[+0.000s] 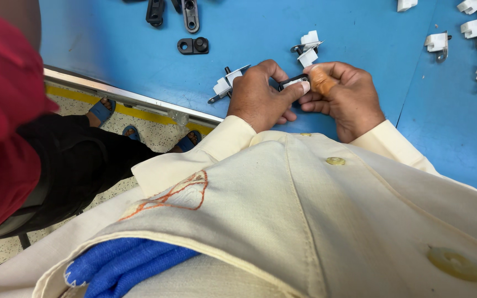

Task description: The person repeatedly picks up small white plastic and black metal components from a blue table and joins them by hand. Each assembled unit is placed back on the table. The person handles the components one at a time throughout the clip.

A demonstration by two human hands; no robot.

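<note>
A small black clip part point(293, 83) is pinched over the blue table point(139, 49) between left hand point(260, 96) and right hand point(340, 96); it could be dropped if thumb pressure slips

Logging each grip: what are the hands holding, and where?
Both hands, left hand and right hand, pinch one small black part by its ends.

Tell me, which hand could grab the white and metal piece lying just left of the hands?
Probably the left hand. The small white plastic and metal clip part lies right beside its knuckles, while the right hand sits farther away, pinching the small black and white part.
</note>
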